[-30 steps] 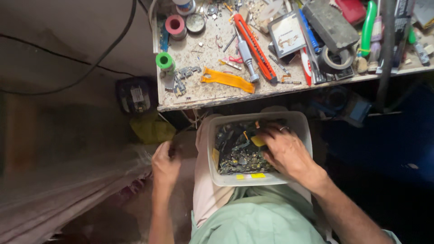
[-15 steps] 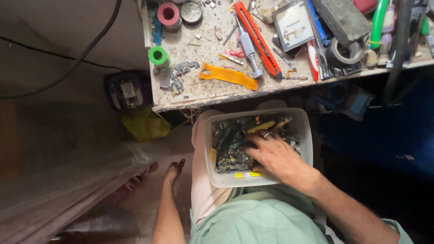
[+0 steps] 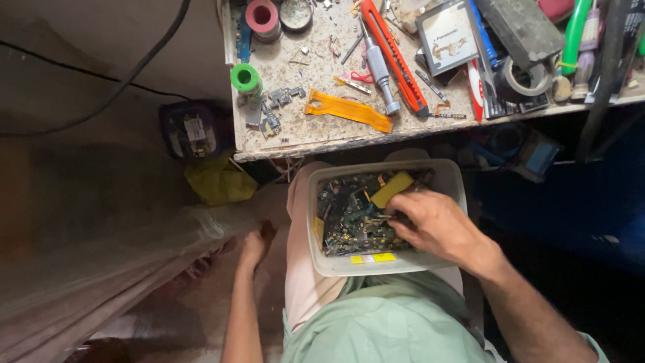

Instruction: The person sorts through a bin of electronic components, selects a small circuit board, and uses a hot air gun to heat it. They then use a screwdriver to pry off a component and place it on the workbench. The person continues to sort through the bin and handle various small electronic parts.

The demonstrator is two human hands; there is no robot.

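A cluttered bench (image 3: 295,128) is seen beyond the hands. The tub (image 3: 451,176) of circuit boards (image 3: 349,218) is dug through by the right hand (image 3: 433,225), fingers curled on scraps; the left hand (image 3: 254,247) is lowered, its grip untellable. Sharp edges could cut fingers, and the unsteadied tub could slip.

Right hand (image 3: 433,225) forward over lap, fingers curled downward; left hand (image 3: 254,247) lowered beside left thigh, fingers hidden.
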